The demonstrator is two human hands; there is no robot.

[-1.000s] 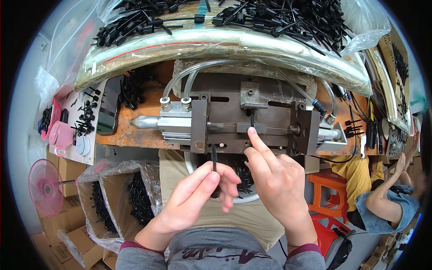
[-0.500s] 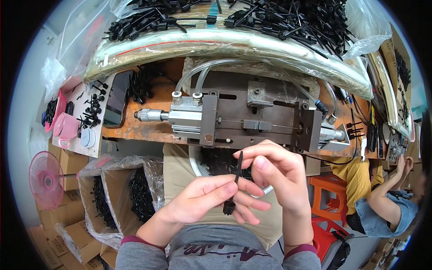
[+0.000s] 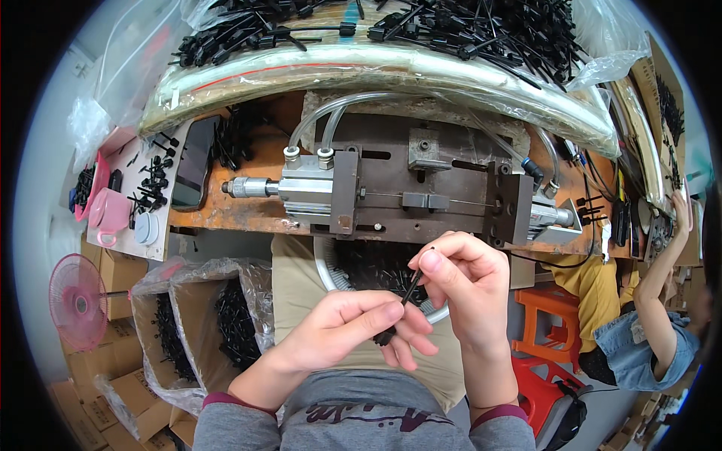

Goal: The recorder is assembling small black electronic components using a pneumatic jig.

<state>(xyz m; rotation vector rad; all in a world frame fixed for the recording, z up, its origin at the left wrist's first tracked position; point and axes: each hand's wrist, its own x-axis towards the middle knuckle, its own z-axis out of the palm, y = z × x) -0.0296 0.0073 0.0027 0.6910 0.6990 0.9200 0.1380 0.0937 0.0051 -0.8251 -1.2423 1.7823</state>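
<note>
Over my lap, my left hand [image 3: 361, 323] pinches a slim black plastic stem piece [image 3: 411, 289] between thumb and forefinger. Its thicker knob end sticks out below the thumb, partly hidden by the fingers. The stem slants up and to the right, where my right hand [image 3: 470, 282] closes thumb and forefinger around its upper part. Just beyond my hands stands a bench fixture with a silver air cylinder [image 3: 307, 194] at the left and another cylinder [image 3: 549, 216] at the right. A thin rod and a small grey block [image 3: 426, 201] lie between them.
Piles of black parts [image 3: 481, 34] cover a plastic-wrapped shelf above the orange bench [image 3: 218, 214]. Lined boxes [image 3: 199, 331] of black parts stand at lower left, near a pink fan [image 3: 77, 302]. At right are an orange stool [image 3: 547, 323] and a co-worker in blue [image 3: 650, 349].
The stem piece has tilted to the right, and my right thumb and forefinger have closed onto its upper part. The co-worker's arm has risen.
</note>
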